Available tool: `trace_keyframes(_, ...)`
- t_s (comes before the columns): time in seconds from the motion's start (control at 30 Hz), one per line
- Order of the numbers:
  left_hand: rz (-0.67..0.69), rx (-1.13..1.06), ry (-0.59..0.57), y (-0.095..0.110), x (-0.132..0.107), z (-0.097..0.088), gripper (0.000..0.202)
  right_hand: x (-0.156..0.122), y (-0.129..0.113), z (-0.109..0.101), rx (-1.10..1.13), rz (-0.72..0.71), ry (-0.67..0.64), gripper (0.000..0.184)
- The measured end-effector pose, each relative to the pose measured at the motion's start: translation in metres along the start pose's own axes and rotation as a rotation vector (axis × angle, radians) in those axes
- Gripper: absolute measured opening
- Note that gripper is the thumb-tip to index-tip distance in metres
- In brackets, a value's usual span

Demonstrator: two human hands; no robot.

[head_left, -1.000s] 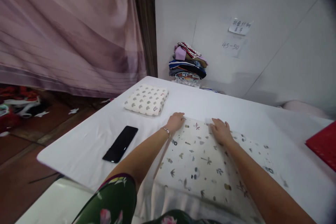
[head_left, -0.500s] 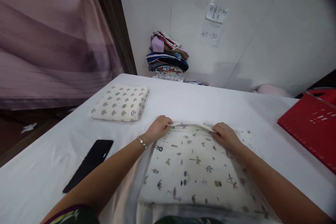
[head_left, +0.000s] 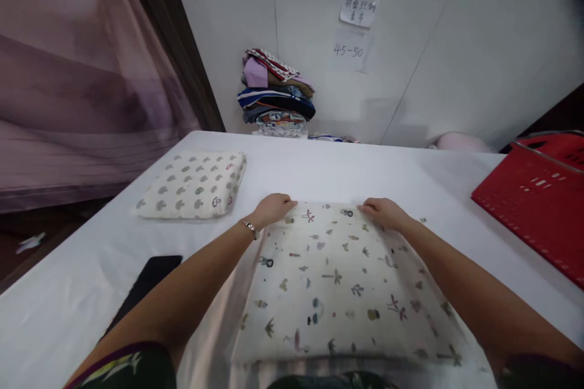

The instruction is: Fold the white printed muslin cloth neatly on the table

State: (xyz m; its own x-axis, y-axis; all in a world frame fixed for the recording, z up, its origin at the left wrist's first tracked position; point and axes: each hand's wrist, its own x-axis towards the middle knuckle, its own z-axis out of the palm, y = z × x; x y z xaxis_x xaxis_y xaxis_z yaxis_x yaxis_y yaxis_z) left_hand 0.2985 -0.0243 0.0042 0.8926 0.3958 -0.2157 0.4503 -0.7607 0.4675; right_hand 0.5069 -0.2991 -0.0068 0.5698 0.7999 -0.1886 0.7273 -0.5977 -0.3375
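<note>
A white cloth printed with small palms, plants and other figures lies in front of me, its near end at the table's front edge. My left hand pinches its far left corner between thumb and fingers. At the far right corner my right hand grips the same edge. Between the two hands the far edge runs nearly straight and looks taut. A folded cream cloth with grey mushroom-like prints rests beyond my left hand, apart from it.
A black phone lies left, partly behind my left forearm. At the right stands a red basket. Beyond the white table rises a stack of folded fabrics by the wall. A pink curtain hangs at left.
The cloth's far edge, sagging and rolled between the hands before, now lies straighter and flatter. Both hands still hold it. The view has shifted slightly right.
</note>
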Motion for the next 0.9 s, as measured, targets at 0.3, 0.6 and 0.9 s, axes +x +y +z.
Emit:
trace_keyframes(0.3, -0.112, -0.148, 0.09, -0.014, -0.006, 0.002, 0.042, -0.034, 0.094, -0.022, 0.032, 0.161, 0.057, 0.048)
trace_keyframes(0.6, -0.231, -0.414, 0.142, -0.033, -0.028, 0.01, 0.067, -0.088, 0.142, 0.002, 0.4, 0.38, 0.281, 0.067)
trace_keyframes(0.9, -0.28, -0.49, 0.099, -0.037, -0.058, 0.018, 0.074, -0.156, 0.102, 0.034, 0.371, 0.541, 0.379, 0.072)
